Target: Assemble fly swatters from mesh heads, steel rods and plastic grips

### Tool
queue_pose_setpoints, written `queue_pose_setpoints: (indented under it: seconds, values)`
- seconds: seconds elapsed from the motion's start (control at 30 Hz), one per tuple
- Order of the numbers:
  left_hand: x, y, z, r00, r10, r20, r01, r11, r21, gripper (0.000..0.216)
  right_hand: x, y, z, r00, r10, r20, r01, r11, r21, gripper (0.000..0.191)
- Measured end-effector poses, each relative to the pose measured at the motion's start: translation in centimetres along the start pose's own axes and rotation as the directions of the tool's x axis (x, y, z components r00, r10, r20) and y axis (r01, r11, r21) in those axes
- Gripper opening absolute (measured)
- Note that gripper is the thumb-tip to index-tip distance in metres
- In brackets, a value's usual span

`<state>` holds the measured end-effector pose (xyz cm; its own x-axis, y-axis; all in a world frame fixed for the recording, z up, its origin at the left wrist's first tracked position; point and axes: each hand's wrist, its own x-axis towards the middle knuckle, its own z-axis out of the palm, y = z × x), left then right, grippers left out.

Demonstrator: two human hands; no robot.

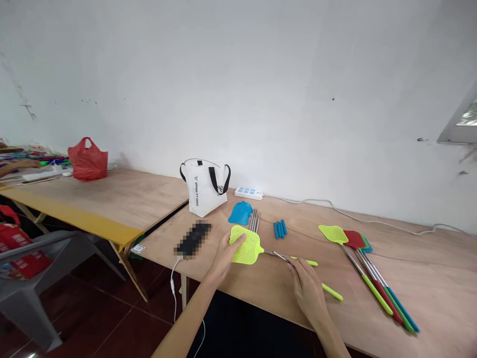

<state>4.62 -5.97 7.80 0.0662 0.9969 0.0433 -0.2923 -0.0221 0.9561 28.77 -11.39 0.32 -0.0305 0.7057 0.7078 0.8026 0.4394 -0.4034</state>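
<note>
My left hand (pixel 222 256) grips a yellow-green fly swatter head (pixel 246 246), the thumb on top of its mesh. In my right hand (pixel 307 286) is a thin metal rod (pixel 279 256), its tip close to the swatter's neck; I cannot tell whether they touch. One yellow-green handle (pixel 332 292) sticks out to the right of my right hand, and another yellow-green handle (pixel 309 262) lies just beyond its fingers. Past the swatter are blue swatter heads (pixel 240 214), several metal rods (pixel 255 221) and several short blue handles (pixel 280 229).
Whole fly swatters (pixel 367 271) in yellow-green, red, green and blue lie at the right. A white bag (pixel 204 191), a power strip (pixel 249 193) and a blurred-out dark object (pixel 193 239) with a white cable are on the table. A red plastic bag (pixel 88 161) stands on the left table.
</note>
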Motion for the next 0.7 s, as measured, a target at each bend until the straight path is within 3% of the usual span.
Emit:
queue_pose_setpoints:
  seconds: [0.17,0.43,0.7]
  values:
    - [-0.1,-0.5,0.4,0.998,-0.063,0.020,0.063,0.997,-0.037,0.053,0.7,-2.0,-0.9,0.991,0.091,0.095,-0.104,0.983,0.150,0.033]
    - [-0.5,-0.6,0.9,0.992,-0.109,0.070,0.113,0.992,-0.056,0.056,0.8,-2.9,-1.2,0.987,0.080,0.141,-0.108,0.973,0.206,0.033]
    - [-0.8,-0.5,0.4,0.994,0.034,0.103,-0.048,0.991,0.129,0.047,0.5,-1.7,-1.4,0.975,0.049,0.218,-0.066,0.995,0.072,0.036]
